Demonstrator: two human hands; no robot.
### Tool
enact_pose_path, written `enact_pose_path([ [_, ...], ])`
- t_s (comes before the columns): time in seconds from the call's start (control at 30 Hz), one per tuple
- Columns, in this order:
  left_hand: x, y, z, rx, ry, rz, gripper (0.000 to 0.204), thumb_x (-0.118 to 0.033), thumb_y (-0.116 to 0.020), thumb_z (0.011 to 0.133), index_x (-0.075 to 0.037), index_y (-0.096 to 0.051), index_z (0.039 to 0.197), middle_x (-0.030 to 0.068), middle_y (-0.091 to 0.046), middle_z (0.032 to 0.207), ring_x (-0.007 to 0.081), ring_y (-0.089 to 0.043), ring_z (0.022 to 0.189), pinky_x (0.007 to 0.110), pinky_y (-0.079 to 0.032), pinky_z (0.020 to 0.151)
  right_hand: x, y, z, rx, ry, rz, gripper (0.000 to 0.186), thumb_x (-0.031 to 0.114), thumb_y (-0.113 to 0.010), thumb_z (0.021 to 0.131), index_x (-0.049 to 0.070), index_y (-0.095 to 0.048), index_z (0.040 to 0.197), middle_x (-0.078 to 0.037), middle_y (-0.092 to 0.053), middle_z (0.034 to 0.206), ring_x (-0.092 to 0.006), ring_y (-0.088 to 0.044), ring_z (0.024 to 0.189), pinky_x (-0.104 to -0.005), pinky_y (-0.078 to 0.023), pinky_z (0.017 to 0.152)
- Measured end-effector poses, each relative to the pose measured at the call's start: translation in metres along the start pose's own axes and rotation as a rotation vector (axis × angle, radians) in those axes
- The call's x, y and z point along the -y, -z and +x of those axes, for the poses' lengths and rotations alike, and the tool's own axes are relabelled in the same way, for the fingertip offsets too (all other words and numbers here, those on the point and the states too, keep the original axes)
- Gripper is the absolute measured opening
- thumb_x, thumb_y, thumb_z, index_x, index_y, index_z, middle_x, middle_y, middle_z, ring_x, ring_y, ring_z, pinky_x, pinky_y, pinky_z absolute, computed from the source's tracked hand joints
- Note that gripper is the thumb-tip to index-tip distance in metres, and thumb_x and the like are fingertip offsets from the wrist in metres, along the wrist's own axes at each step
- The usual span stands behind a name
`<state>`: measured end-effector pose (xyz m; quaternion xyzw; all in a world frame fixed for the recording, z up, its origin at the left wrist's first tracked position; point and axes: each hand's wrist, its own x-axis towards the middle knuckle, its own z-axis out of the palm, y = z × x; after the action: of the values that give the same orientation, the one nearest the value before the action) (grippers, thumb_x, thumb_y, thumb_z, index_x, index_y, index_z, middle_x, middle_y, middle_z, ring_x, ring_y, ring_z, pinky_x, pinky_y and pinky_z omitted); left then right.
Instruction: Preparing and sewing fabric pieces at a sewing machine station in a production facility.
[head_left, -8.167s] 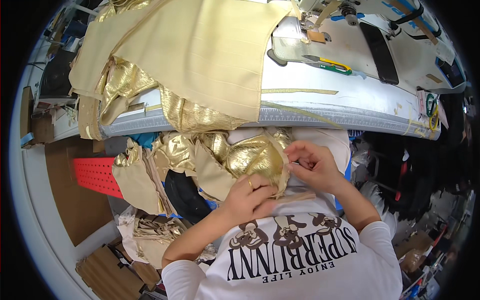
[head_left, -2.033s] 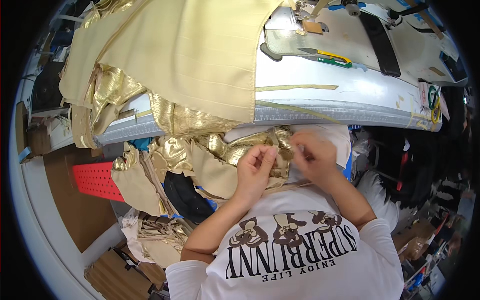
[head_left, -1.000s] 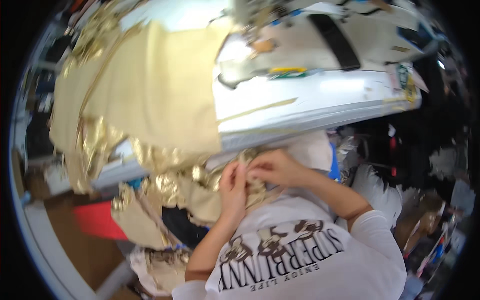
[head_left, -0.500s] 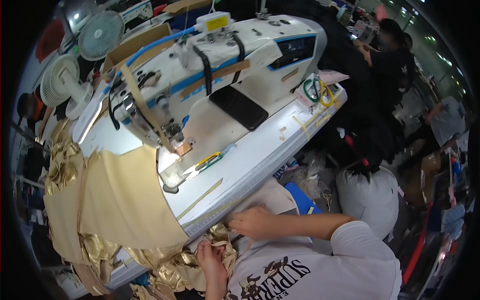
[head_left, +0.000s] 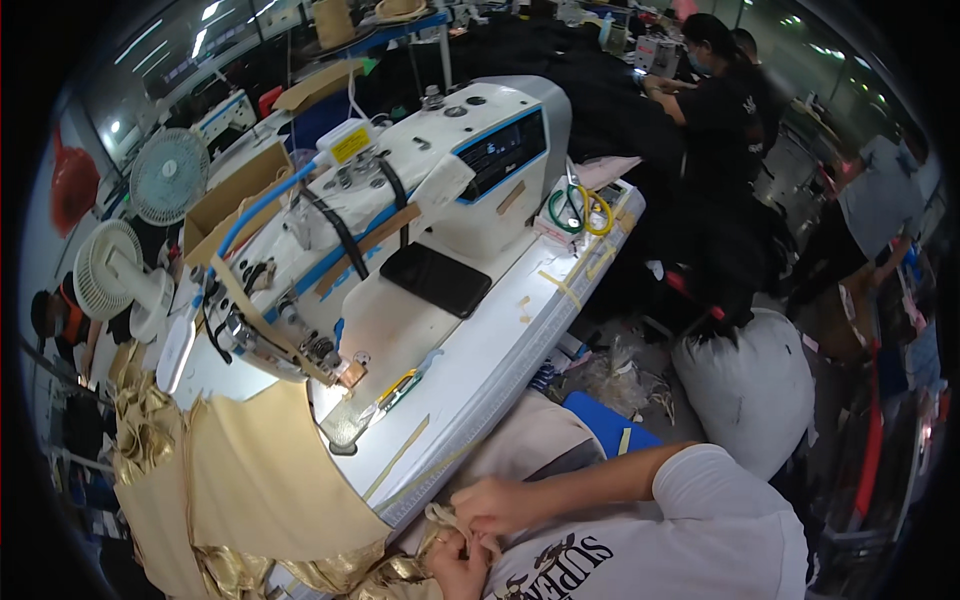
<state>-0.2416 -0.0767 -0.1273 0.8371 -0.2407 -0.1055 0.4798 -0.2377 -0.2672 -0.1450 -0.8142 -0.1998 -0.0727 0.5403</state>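
My right hand (head_left: 497, 503) and my left hand (head_left: 456, 566) meet close to my chest, just below the table edge. Both pinch a small folded piece of shiny gold fabric (head_left: 437, 519) with a pale edge. More crumpled gold fabric (head_left: 340, 577) hangs under a matte beige cloth (head_left: 250, 485) draped over the table's near left corner. My right forearm comes in from the right across my lap. Most of the left hand is cut off by the lower edge.
A white industrial sewing machine (head_left: 400, 190) stands on the white table (head_left: 500, 365), with a black pad (head_left: 436, 279) and green and yellow scissors (head_left: 574, 210) beside it. Two fans (head_left: 165, 180) stand far left. A white sack (head_left: 748, 390) lies right; other people (head_left: 720, 110) work behind.
The view has swung up and to the right, bringing in the sewing machine and the room. My hands have stayed together on the gold fabric near my chest.
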Motion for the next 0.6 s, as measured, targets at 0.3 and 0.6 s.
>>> enact_pose_path([
  [0.3, -0.001, 0.010, -0.003, 0.192, -0.121, 0.044, 0.033, -0.021, -0.065, 0.090, -0.002, -0.055, 0.066, 0.0100, -0.047, 0.056, 0.0181, -0.043, 0.051, 0.035, -0.034, 0.049, 0.046, 0.073, 0.014, -0.202, 0.212, 0.020, 0.024, -0.004, -0.061, 0.076, 0.005, -0.044, 0.062, -0.007, -0.047, 0.064, -0.0188, -0.048, 0.056, -0.0310, -0.037, 0.053],
  [0.6, 0.027, 0.026, -0.012, 0.207, 0.092, -0.130, 0.034, -0.022, -0.056, 0.099, -0.001, -0.051, 0.073, 0.0040, -0.043, 0.061, 0.0119, -0.036, 0.059, 0.031, -0.032, 0.054, 0.008, 0.198, -0.033, -0.944, -0.260, 0.564, 0.026, 0.007, -0.071, 0.086, 0.010, -0.053, 0.068, 0.000, -0.054, 0.063, -0.0095, -0.050, 0.051, -0.0259, -0.041, 0.044],
])
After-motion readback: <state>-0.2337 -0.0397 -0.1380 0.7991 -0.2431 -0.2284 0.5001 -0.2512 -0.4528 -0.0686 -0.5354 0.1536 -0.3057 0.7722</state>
